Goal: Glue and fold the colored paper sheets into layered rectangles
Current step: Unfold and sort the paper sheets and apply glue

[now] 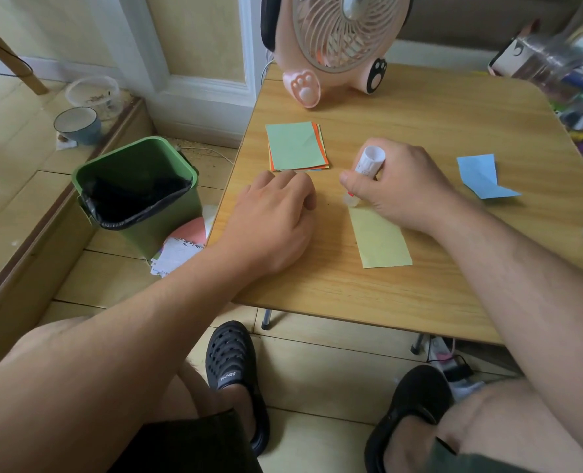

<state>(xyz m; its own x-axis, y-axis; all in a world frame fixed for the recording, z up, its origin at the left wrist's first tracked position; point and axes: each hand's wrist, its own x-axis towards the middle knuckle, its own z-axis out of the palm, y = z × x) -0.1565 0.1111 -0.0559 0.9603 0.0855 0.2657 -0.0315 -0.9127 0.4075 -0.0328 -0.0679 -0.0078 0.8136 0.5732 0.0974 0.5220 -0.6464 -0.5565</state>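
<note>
To your left, on the floor beside the table (419, 288), stands a green plastic bin (136, 192) lined with a black bag; what lies inside the bag is too dark to tell. Farther back on the floor sit a blue-grey bowl (77, 125) and a clear round tub (92, 93), their contents unclear.

Your right hand (402, 186) is curled around a white glue stick (368, 165), tilted so its capless tip points down and toward you, touching the far short edge of the yellow sheet (380, 238). That sheet is a flat rectangle of thin matte paper on the wood-grain tabletop, its long axis running from the glue tip toward you and slightly to the right.

Your left hand (276, 213) rests on the table to the left of the sheet, knuckles up, fingers loosely curled and gripping nothing.

Beyond your left hand lies a stack of rectangular sheets (296, 146), pale green on top with orange and yellow edges showing beneath, long axis running away from you. To the right, well apart, a creased blue sheet (481, 175) lies partly folded. A pink plastic fan (337, 46) with paw-shaped feet stands at the far edge.
</note>
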